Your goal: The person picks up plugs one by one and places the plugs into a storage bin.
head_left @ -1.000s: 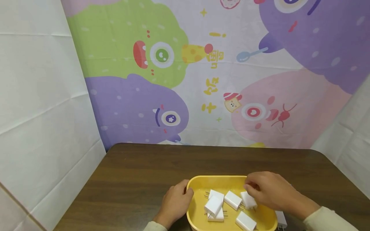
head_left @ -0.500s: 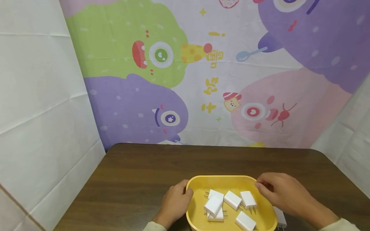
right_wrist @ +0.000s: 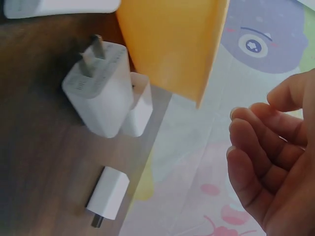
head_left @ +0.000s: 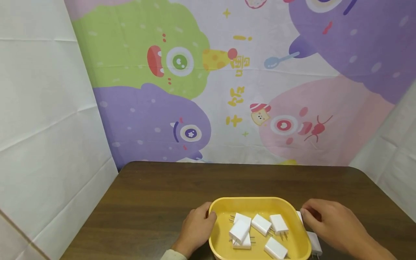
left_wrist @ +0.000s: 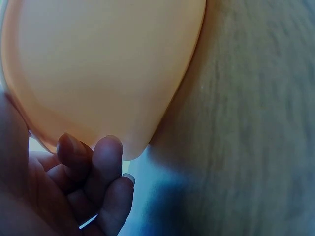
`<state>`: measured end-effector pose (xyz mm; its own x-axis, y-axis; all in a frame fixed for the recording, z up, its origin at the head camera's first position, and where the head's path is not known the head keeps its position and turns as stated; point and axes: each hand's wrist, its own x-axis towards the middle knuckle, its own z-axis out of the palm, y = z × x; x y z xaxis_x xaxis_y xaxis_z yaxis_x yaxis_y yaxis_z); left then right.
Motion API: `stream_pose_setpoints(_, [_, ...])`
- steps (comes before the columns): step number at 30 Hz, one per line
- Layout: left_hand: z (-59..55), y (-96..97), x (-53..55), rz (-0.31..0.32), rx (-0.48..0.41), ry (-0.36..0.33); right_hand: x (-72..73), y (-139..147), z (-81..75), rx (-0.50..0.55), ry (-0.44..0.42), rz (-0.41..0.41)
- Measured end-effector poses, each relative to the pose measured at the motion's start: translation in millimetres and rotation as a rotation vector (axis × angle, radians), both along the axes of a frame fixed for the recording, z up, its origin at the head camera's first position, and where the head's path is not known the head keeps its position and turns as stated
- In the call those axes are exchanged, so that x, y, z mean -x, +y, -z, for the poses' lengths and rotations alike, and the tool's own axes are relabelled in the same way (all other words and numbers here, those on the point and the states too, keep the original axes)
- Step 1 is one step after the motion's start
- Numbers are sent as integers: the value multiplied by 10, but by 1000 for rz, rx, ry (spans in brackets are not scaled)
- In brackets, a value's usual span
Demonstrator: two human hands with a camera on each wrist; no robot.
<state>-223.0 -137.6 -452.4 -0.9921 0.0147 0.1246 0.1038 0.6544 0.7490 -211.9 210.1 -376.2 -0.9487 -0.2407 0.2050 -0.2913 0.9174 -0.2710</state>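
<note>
A yellow plastic tub [head_left: 250, 205] stands near the front of the table, with several white plug chargers [head_left: 239, 231] in it, some stacked at its left. My left hand [head_left: 196, 225] grips the tub's left side, thumb at the rim. In the left wrist view its fingers [left_wrist: 106, 157] lie against the tub's outer wall. My right hand [head_left: 334, 222] hovers just right of the tub, fingers loosely bent and nothing between them. Below it, in the right wrist view, an upright charger [right_wrist: 101, 93] shows its prongs, with another charger [right_wrist: 139, 105] close behind.
A smaller white charger [right_wrist: 109, 192] lies on the dark wooden table [head_left: 162, 187], apart from the pair. Another white charger [right_wrist: 59, 7] is cut off at the top left of the right wrist view. A cartoon cloth [head_left: 227, 144] hangs behind the table.
My right hand has moved right, from over the tub's back right corner to outside its rim. A charger in the tub and one behind the rim have come into sight. The left hand stays.
</note>
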Motion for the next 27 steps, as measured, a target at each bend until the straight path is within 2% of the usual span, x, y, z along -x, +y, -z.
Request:
stream_pose_setpoints(6, [-16,-36,15,-6,3,-2,-17,27,73,2,41,40])
stream_pose_setpoints(8, [-17,-37,10,-2,2,-8,-26,62,109,10,3,64])
stream_pose_setpoints(13, [-3,-26,-7,23,-41,-42,-57,164,179,-12,-164,179])
stream_pose_setpoints(16, [21,-17,-6,30,-52,-49,-95,200,247,-2,-204,230])
stream_pose_setpoints(21, [35,-25,-8,19,-55,-45,-101,192,314,11,-271,254])
stream_pose_setpoints(27, [21,-30,-1,22,-59,-53,-109,213,372,2,-307,240])
